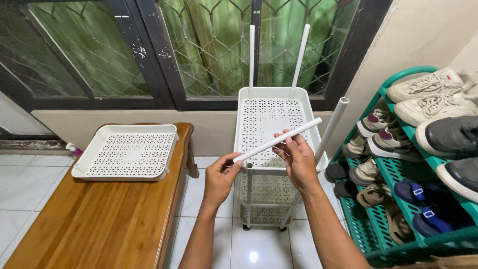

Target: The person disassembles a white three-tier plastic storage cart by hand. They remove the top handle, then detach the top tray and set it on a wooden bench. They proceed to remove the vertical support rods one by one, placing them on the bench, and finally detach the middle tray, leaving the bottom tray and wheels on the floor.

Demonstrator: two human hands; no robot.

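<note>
Tube: you held a white plastic tube (279, 140) slanted above the top tray of the white rack (249, 107), low end at your left, high end up right.
Left hand: your left hand (221, 175) pinched the tube's lower end, forearm rising from below.
Right hand: your right hand (297, 157) curled its fingers (285, 143) round the tube's middle.
Rack: three white poles stood in its corners.
Surroundings: a loose white tray (127, 152) lay on the wooden bench (99, 219); a green shoe rack (398, 172) stood at right.
</note>
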